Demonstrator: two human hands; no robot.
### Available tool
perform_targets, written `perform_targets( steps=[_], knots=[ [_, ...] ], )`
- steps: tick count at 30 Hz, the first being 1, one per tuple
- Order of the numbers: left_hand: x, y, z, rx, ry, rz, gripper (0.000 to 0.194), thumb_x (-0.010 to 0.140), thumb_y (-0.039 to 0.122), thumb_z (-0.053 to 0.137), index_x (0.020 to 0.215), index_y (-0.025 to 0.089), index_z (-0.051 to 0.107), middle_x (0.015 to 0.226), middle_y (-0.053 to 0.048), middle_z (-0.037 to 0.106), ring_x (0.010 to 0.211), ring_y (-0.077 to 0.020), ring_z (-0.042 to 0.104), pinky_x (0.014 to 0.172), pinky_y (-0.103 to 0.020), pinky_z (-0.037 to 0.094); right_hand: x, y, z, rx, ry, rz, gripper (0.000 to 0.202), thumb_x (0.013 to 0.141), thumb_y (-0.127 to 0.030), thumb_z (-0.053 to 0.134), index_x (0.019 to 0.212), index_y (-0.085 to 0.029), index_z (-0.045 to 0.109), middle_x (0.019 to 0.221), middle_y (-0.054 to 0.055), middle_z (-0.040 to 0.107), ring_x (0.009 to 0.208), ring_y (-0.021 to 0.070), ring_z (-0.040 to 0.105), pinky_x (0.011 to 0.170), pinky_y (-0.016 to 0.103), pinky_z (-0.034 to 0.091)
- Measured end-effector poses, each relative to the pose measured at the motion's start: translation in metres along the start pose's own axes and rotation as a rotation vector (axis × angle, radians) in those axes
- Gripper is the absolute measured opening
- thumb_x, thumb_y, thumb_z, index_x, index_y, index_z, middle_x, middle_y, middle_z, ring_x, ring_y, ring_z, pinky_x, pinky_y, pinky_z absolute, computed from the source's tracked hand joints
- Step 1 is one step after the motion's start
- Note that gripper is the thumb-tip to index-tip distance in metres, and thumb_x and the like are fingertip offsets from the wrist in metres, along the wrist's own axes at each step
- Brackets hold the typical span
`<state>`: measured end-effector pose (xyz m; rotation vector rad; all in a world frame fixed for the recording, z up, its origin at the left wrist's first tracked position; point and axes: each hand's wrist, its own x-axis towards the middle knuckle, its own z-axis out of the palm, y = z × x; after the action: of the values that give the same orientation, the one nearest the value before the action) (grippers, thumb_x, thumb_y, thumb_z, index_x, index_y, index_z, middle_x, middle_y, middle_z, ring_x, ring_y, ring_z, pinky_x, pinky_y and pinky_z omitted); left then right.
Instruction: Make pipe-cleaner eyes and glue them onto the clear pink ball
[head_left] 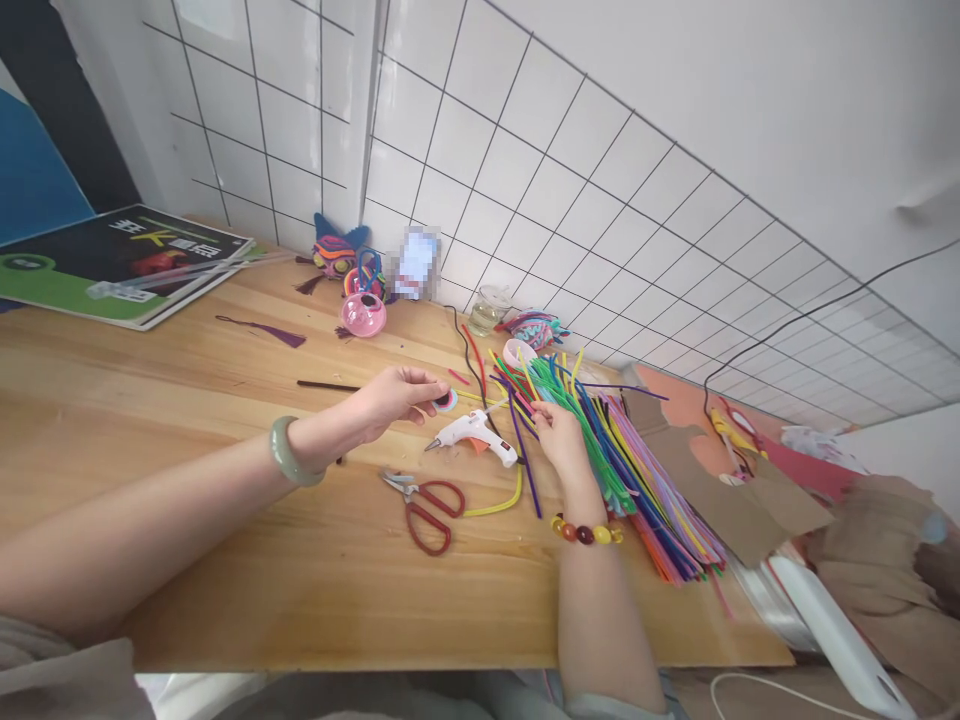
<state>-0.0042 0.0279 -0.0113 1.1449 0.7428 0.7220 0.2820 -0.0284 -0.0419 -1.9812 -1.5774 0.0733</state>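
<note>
Left hand (pixel 394 398) pinched shut on a small coiled disc (pixel 445 400) of fuzzy wire, held just above the wooden tabletop (pixel 225 420). Right hand (pixel 559 432) resting on the fanned bundle of pipe cleaners (pixel 637 470), grip loosely closing on a few strands, exact hold unclear. Could unwind if pinch slackens; could snag the white glue gun (pixel 472 432) lying between, nozzle maybe hot. Red-handled scissors (pixel 427 505) nearby, blades metal
</note>
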Motion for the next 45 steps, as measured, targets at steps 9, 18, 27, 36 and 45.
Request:
perform_targets(
  steps=[9,18,27,36,45],
  knots=[
    [-0.001,0.002,0.002,0.05,0.065,0.037,0.02,0.061,0.031,0.071,0.061,0.012,0.064,0.063,-0.002,0.061,0.051,-0.0065,0.044,0.048,-0.021,0.033,0.001,0.012,-0.007,-0.246,0.082,0.076,0.026,0.079,-0.023,0.047,0.09,-0.017,0.07,0.09,0.011,0.071,0.083,0.023,0.064,0.073,0.03,0.044],
    [-0.002,0.001,0.003,0.033,0.071,0.033,0.023,0.064,0.035,0.068,0.067,0.012,0.066,0.067,-0.004,0.062,0.05,-0.0062,0.042,0.049,-0.021,0.032,0.005,0.018,-0.003,-0.372,0.085,0.032,0.026,0.081,-0.02,0.047,0.093,-0.019,0.07,0.091,0.008,0.072,0.084,0.0208,0.063,0.074,0.028,0.044],
    [-0.004,-0.001,0.003,0.051,0.001,0.036,0.025,0.065,0.037,0.069,0.07,0.012,0.066,0.072,-0.005,0.063,0.055,-0.0076,0.045,0.048,-0.021,0.031,0.003,0.024,-0.003,-0.527,0.046,0.092,0.03,0.08,-0.018,0.05,0.105,-0.015,0.066,0.097,0.014,0.067,0.092,0.0257,0.06,0.081,0.034,0.042],
    [-0.003,-0.004,0.003,0.061,-0.035,0.038,0.025,0.067,0.037,0.069,0.073,0.012,0.067,0.07,-0.003,0.061,0.054,-0.0069,0.044,0.048,-0.021,0.031,0.003,0.026,0.001,-0.572,0.085,0.207,0.029,0.081,-0.015,0.046,0.101,-0.013,0.067,0.096,0.017,0.063,0.092,0.0269,0.059,0.077,0.035,0.041],
    [-0.004,-0.002,0.004,0.061,-0.02,0.017,0.026,0.065,0.038,0.07,0.07,0.012,0.066,0.065,-0.003,0.06,0.052,-0.0068,0.043,0.047,-0.021,0.031,0.003,0.024,0.004,-0.514,-0.002,0.161,0.022,0.078,-0.031,0.057,0.088,-0.018,0.071,0.083,0.012,0.07,0.087,0.0265,0.061,0.078,0.037,0.04]
  ],
)
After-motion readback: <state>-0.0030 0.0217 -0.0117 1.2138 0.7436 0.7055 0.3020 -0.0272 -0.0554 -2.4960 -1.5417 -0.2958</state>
